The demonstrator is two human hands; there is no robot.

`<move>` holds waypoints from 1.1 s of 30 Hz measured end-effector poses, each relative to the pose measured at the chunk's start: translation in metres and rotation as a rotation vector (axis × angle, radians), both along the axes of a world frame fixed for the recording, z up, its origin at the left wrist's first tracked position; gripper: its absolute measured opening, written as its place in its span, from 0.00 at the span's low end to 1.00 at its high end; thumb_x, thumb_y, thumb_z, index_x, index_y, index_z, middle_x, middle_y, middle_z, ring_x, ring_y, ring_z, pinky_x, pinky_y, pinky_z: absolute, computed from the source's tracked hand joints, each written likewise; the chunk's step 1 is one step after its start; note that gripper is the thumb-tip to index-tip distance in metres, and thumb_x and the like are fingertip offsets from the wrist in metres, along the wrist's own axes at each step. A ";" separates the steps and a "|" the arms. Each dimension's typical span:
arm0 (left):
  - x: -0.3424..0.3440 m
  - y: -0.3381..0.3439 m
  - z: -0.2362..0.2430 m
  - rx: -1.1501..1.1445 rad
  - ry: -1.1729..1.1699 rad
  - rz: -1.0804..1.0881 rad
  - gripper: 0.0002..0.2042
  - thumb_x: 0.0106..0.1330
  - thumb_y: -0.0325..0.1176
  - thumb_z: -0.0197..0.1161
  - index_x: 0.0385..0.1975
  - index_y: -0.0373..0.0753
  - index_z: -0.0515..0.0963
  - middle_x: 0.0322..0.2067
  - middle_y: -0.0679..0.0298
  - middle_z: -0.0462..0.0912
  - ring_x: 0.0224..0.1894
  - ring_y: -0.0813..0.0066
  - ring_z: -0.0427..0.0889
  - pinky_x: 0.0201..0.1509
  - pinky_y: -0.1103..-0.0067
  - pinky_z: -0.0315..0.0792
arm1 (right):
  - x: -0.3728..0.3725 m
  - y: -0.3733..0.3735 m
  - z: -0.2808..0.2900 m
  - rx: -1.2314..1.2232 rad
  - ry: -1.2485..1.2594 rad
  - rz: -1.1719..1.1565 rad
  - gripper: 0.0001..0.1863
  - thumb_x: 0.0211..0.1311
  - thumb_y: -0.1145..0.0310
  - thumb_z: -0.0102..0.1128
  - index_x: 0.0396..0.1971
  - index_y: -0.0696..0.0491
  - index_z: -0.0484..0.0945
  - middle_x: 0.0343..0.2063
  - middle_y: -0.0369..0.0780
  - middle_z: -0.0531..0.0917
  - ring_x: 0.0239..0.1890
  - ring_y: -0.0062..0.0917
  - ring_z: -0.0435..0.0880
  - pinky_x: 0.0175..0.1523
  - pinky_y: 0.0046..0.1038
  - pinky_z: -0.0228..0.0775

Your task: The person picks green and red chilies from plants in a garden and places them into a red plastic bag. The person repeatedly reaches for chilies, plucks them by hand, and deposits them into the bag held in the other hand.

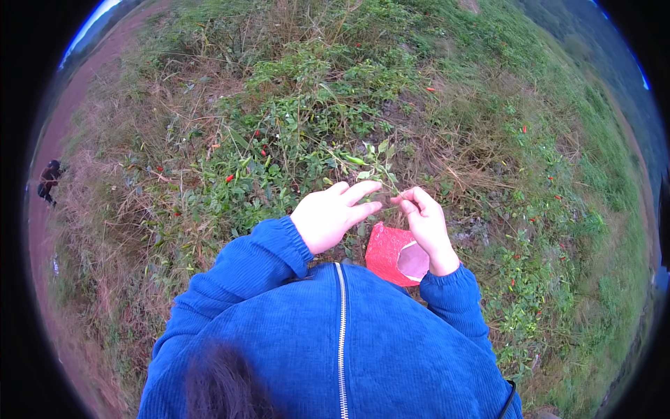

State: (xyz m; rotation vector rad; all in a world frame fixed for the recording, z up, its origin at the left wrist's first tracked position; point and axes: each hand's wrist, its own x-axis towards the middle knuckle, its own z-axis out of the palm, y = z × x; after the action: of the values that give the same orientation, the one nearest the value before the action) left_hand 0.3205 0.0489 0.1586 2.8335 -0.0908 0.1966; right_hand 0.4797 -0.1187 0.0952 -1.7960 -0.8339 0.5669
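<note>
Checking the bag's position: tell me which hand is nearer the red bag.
Right. The right hand is directly above the red bag, its wrist at the bag's open mouth. The left hand is up and to the bag's left, slightly apart.

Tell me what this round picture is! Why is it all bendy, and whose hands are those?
The picture comes from a small camera worn on a person's head, looking down. Its wide lens bends the edges, so the field looks like a ball. The blue at the bottom is the person's own jacket, seen from above.

The two hands are that person's. The left hand reaches forward with its fingers stretched out, touching a thin green stem. The right hand pinches the same stem in a closed grip. Under the right wrist hangs a red bag with its mouth open.

On the ground grow low green plants with little red peppers on them, among dry brown grass. Far off at the left edge stands another person, very small.
</note>
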 end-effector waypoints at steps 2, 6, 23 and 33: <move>0.001 0.006 -0.017 -0.137 0.026 0.002 0.26 0.53 0.21 0.51 0.54 0.49 0.72 0.56 0.59 0.70 0.51 0.60 0.75 0.49 0.72 0.75 | -0.004 0.001 0.008 0.032 0.122 0.041 0.04 0.63 0.77 0.51 0.33 0.58 0.76 0.34 0.36 0.82 0.35 0.18 0.78 0.42 0.22 0.70; 0.002 0.016 -0.050 -0.568 0.002 -0.086 0.26 0.53 0.18 0.49 0.55 0.44 0.69 0.57 0.59 0.70 0.57 0.60 0.72 0.54 0.71 0.73 | -0.009 0.002 0.015 0.223 0.446 0.141 0.04 0.67 0.73 0.47 0.36 0.55 0.72 0.37 0.41 0.81 0.40 0.26 0.81 0.46 0.28 0.74; 0.005 -0.026 -0.072 -1.126 0.535 0.401 0.05 0.56 0.32 0.58 0.26 0.38 0.75 0.20 0.73 0.72 0.26 0.87 0.68 0.32 0.84 0.66 | -0.054 0.022 -0.009 0.800 1.457 -0.192 0.10 0.68 0.67 0.47 0.24 0.48 0.65 0.15 0.30 0.57 0.17 0.17 0.53 0.22 0.20 0.51; -0.022 0.000 -0.081 -0.613 0.370 0.398 0.06 0.59 0.29 0.54 0.33 0.41 0.77 0.30 0.58 0.81 0.33 0.65 0.80 0.40 0.71 0.74 | 0.024 -0.034 0.000 0.951 1.569 -0.032 0.11 0.66 0.66 0.48 0.23 0.52 0.66 0.13 0.29 0.58 0.13 0.13 0.53 0.15 0.16 0.46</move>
State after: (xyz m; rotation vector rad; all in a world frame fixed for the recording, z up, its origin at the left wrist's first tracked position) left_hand 0.2985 0.0488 0.0780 2.1979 0.5229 -0.1907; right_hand 0.5034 -0.1530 0.0951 -0.1825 0.1087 1.0516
